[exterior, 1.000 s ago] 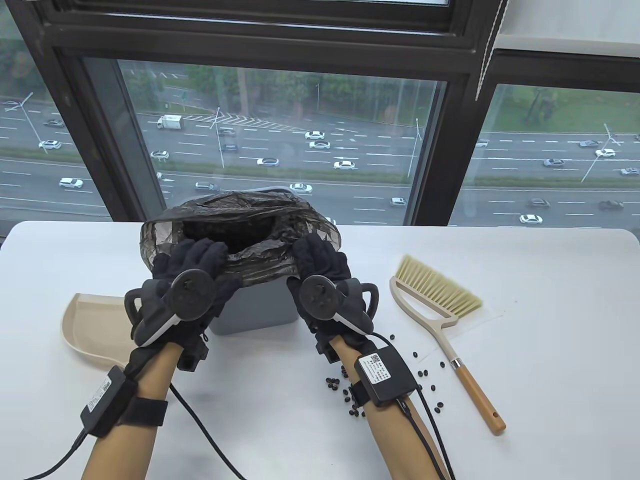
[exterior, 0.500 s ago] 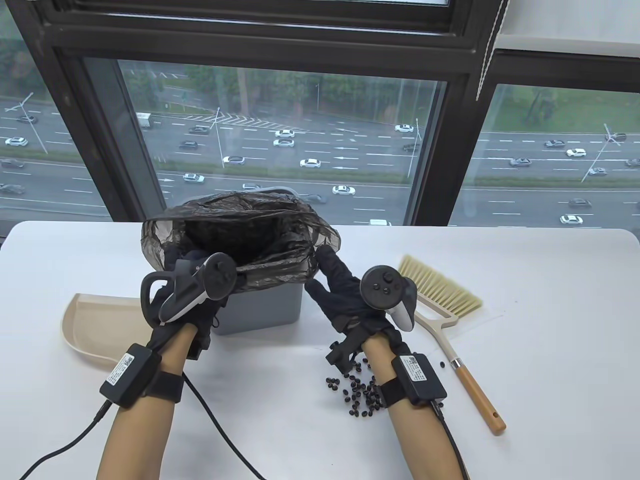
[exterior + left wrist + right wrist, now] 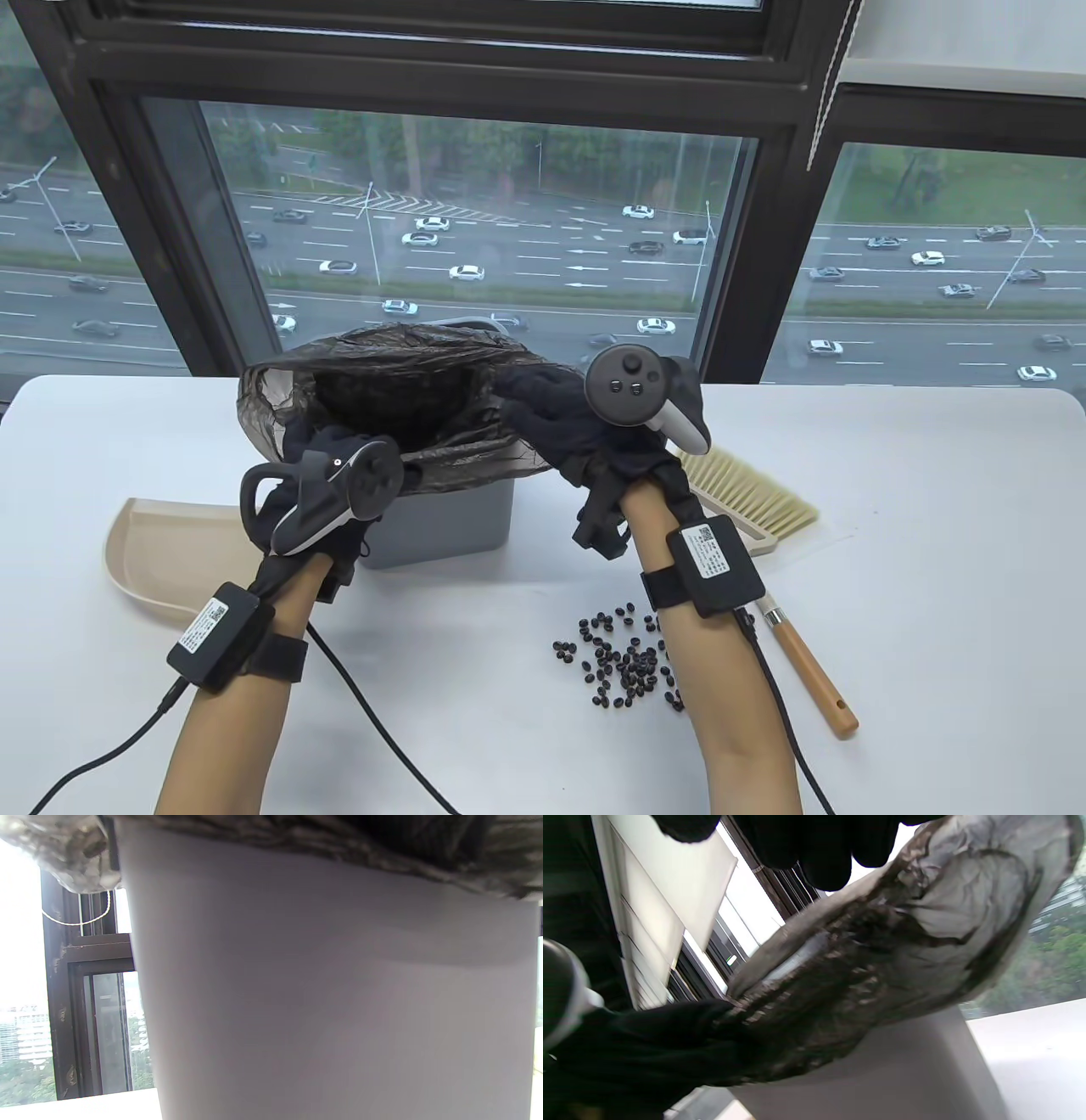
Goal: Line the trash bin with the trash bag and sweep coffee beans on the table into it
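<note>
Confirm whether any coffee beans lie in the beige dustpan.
No: the beige dustpan looks bare, while the coffee beans lie on the table.

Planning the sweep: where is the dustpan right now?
In the table view the beige dustpan lies on the table's left side, left of the grey bin, partly behind the left hand.

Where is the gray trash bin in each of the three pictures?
Table view: the trash bin stands at centre-left on the table, between the two hands, its grey wall showing below the bag.
Left wrist view: its grey wall fills most of the picture, very close.
Right wrist view: its wall shows at bottom centre.
Shared landmark: the dark crinkled trash bag draped over its rim.
</note>
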### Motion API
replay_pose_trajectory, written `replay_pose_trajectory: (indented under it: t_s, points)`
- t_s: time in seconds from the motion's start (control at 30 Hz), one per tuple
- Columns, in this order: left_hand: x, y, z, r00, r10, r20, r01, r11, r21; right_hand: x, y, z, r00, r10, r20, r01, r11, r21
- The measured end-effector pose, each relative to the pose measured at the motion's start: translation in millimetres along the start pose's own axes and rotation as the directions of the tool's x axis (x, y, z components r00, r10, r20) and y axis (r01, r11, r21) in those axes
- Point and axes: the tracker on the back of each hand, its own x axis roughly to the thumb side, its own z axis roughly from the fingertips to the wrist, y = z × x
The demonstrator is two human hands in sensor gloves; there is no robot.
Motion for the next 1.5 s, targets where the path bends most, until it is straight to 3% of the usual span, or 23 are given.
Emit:
replay_pose_trajectory:
  t_s: [0.13,0.33,0.4,0.5,0.53,0.6,0.83,1.07,1.17,1.23,1.33,1.4,1.47,1.5]
  points:
    - [-3.1,1.4,2.7,0.998,0.042,0.048,-0.041,0.999,-0.022,-11.9,14.9,-22.1,0.999,0.019,-0.041,-0.018,1.0,0.025]
    - [-1.8,1.3,6.3,0.997,0.029,0.072,-0.027,0.999,-0.019,-51.0,31.4,-49.1,0.979,-0.191,-0.074,0.19,0.982,-0.014]
    - [-3.2,0.2,3.9,0.996,0.048,0.074,-0.047,0.999,-0.019,-73.3,39.0,-57.6,0.895,-0.441,-0.072,0.442,0.897,0.003]
    - [-3.6,-0.1,3.5,0.996,0.05,0.078,-0.049,0.999,-0.024,-98.8,54.1,-63.4,0.645,-0.763,-0.047,0.764,0.645,-0.004]
    - [-3.5,-0.5,5.0,0.995,0.05,0.082,-0.049,0.999,-0.013,-106.8,62.2,-65.6,0.555,-0.831,-0.038,0.832,0.555,0.029]
    - [-3.5,-0.7,5.8,0.995,0.045,0.084,-0.045,0.999,-0.006,-114.4,74.7,-68.7,0.466,-0.884,-0.045,0.884,0.463,0.064]
    - [-3.8,-0.5,5.8,0.995,0.055,0.082,-0.054,0.998,-0.011,-125.8,104.5,-66.8,0.374,-0.924,-0.084,0.927,0.375,0.001]
    - [-4.1,-0.4,6.3,0.996,0.057,0.071,-0.056,0.998,-0.017,-127.0,93.8,-49.9,0.454,-0.883,-0.117,0.889,0.458,-0.014]
    - [-5.4,0.4,7.7,0.995,0.068,0.075,-0.067,0.998,-0.022,-121.8,69.1,-30.8,0.503,-0.864,-0.028,0.851,0.501,-0.156]
    - [-9.4,3.3,5.8,0.986,0.142,0.082,-0.137,0.988,-0.066,-109.1,44.7,-10.1,0.638,-0.769,0.04,0.741,0.599,-0.304]
    - [-17.7,6.8,4.3,0.95,0.3,0.086,-0.291,0.951,-0.107,-79.3,26.8,12.7,0.818,-0.563,0.114,0.555,0.724,-0.409]
    - [-21.4,9.6,3.8,0.928,0.361,0.093,-0.349,0.929,-0.127,-52.6,26.3,22.0,0.899,-0.401,0.175,0.438,0.822,-0.364]
    - [-24.6,14.1,2.5,0.91,0.406,0.086,-0.388,0.906,-0.172,-24.5,35.2,26.4,0.966,-0.163,0.198,0.213,0.941,-0.262]
    - [-25.7,15.9,2.0,0.904,0.418,0.087,-0.399,0.9,-0.175,-17.2,39.0,26.6,0.979,-0.079,0.186,0.121,0.966,-0.228]
